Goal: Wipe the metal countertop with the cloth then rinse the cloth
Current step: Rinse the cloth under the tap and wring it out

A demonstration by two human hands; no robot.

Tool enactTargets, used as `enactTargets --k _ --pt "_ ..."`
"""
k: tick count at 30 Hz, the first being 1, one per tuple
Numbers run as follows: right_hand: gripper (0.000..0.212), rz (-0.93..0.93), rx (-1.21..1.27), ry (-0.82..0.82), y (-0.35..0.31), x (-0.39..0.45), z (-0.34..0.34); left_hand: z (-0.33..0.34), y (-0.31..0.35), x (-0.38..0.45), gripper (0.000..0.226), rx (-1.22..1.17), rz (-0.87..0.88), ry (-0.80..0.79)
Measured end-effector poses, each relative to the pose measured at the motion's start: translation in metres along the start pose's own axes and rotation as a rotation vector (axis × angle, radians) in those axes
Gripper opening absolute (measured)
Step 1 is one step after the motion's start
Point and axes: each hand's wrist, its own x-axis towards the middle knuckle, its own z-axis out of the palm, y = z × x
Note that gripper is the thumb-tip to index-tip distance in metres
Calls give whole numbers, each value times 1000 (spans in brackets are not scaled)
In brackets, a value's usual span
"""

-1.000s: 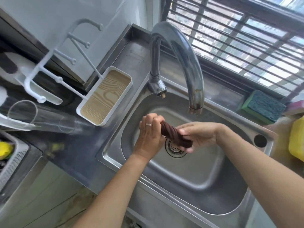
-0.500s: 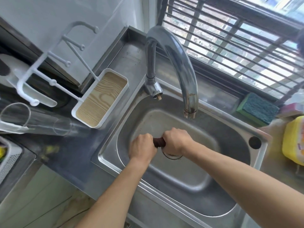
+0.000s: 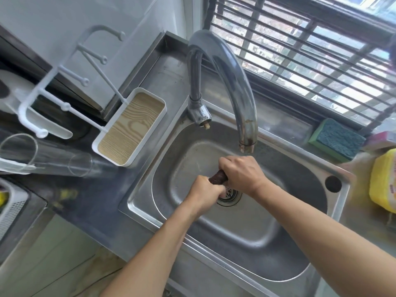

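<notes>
Steel kitchen desk (image 3: 150, 86) under a barred window, sink (image 3: 246, 236) sunk into its middle. Twisted dark cloth (image 3: 218, 178) held low over the drain (image 3: 229, 195), near the basin's centre, only a short brown stretch showing between two fists. Left hand (image 3: 204, 195) curled tight round the near end, right hand (image 3: 241, 174) curled tight round the far end, knuckles up: a wringing grip, probably kept over the drain so squeezed water runs straight down. Faucet (image 3: 222, 82) arching above from the back rim, spout just beyond the right hand, no stream visible. Judged well along: rinsing apparently done, wringing in hand. Compared with a second ago, far less cloth exposed, fists drawn close together and turned palm-down, set lower in the basin. Further out, white wood-grain tray (image 3: 130, 127) by the sink's left rim, clear glass (image 3: 42, 155) lying beyond it, green sponge (image 3: 337, 139) and yellow packet (image 3: 383, 181) at the right edge.
</notes>
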Motion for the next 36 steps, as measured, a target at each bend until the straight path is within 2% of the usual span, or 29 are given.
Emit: enactTargets --k 5,7,9,11,14,17,19,21,23,26,28,30,31,34,36 --pt "26 38 7 157 1 5 -8 0 10 -6 36 -305 -145 -203" --pt "24 42 -25 187 1 6 -11 0 9 -5 41 -412 -165 -296" --pt "24 51 -34 201 2 8 -12 0 8 -2 41 -452 -148 -326" --pt "27 52 -37 186 5 9 -11 3 4 6 33 -372 -98 -224" --pt "32 49 0 93 10 6 -4 2 -7 18 15 -28 38 21" --pt "35 179 126 -71 13 -2 2 -4 -20 27 37 171 87 176" --pt "44 231 206 -169 13 -5 5 -6 -23 30 50 196 112 338" --pt "54 261 345 -236 10 -6 6 -7 -23 33 55 116 57 455" --pt "63 324 491 -259 9 -7 7 -6 -22 34 47 -12 -53 485" --pt "68 398 650 -255 3 -10 -2 -4 -13 30 46 -392 -168 341" --pt "66 413 736 -245 -1 -13 -10 0 -8 25 37 -612 -143 263" --pt "57 449 855 -200 -4 -19 -16 3 -8 25 13 -753 -45 293" --pt "49 481 942 -165 -5 -22 -20 3 -8 25 12 -809 -7 295" --pt "23 613 1210 -82 -2 -32 -29 2 -1 19 36 -936 39 234" --pt "11 690 1312 -75 -1 -34 -33 2 0 15 40 -947 47 155"
